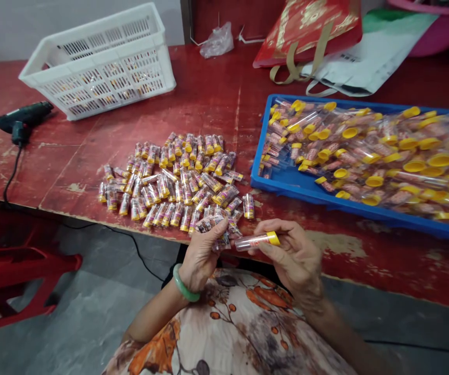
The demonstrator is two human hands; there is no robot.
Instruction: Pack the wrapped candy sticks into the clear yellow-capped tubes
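Observation:
My left hand (203,255), with a green bangle (185,284) at its wrist, is closed around a bunch of clear printed plastic sleeves (213,225). Close by on the right, my right hand (292,255) grips a clear tube with a yellow cap (257,241) between thumb and fingers. The tube lies roughly level, its clear end pointing at the sleeves. Beyond both hands, many small wrapped tubes (177,192) with yellow caps and printed labels are spread over the red table. One wrapped tube (248,206) stands upright just past my right hand.
A blue tray (282,186) heaped with yellow-capped tubes is at the right. A white slatted basket (103,67) stands at the back left, beside a black heat gun (23,117) with a cord. Bags (313,31) lie at the back; red stools (21,271) stand at left.

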